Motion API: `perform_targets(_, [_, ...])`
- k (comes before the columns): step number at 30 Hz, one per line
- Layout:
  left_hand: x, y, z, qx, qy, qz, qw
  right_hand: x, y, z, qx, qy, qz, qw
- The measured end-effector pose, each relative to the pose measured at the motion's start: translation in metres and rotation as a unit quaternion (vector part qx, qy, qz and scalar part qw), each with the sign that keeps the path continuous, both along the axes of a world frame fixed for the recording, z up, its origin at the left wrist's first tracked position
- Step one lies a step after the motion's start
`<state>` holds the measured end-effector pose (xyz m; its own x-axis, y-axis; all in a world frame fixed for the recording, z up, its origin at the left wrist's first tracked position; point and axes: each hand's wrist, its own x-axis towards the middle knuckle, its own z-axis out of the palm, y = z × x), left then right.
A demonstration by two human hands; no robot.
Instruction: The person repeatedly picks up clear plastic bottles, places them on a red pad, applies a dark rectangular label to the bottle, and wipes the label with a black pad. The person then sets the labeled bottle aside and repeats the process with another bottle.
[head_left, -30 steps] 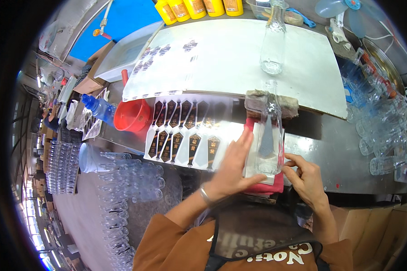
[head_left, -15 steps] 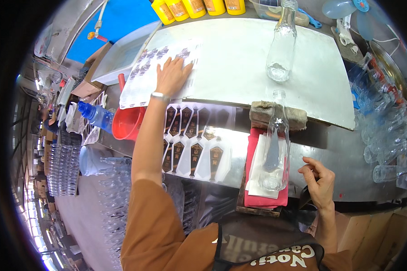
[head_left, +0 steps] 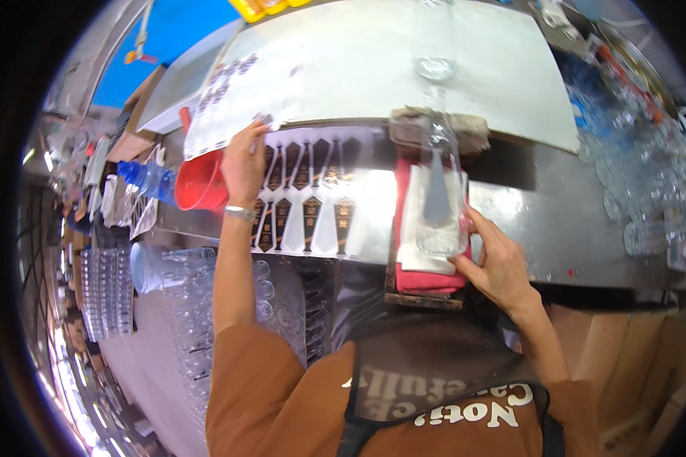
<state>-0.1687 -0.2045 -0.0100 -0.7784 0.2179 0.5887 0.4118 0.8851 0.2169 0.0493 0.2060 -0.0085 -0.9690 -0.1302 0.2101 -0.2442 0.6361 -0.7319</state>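
A clear glass bottle (head_left: 442,238) with a grey tapered label on it lies on white and pink cloths, its neck resting on a rolled tan towel (head_left: 476,134). My right hand (head_left: 499,263) is closed around the base end from the right, thumb near the bottom. My left hand (head_left: 244,169) is raised at the near edge of a sheet of small dark-printed labels (head_left: 206,129), a small printed label (head_left: 262,119) pinched at its fingertips. Below that hand lies a sheet of black tapered labels (head_left: 311,209). A second clear bottle (head_left: 433,70) lies on the white board.
The white board (head_left: 343,61) spans the far bench. A red bucket (head_left: 198,186) and a blue bottle (head_left: 149,181) stand at left, yellow containers (head_left: 261,6) at the far edge. Many glass bottles (head_left: 633,175) crowd the right; more (head_left: 194,320) stand lower left. Cardboard boxes (head_left: 625,350) are lower right.
My left hand has drawn back from lying flat on the label sheet and now pinches a small label. My right hand has moved left and taken hold of the bottle's base. The view has shifted.
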Motion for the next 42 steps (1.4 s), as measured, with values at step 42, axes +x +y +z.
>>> perform_targets(42, [0.133,0.205,0.007,0.204,-0.196,-0.269,0.921,-0.046,0.008,-0.001,-0.210,-0.138,0.001,0.968])
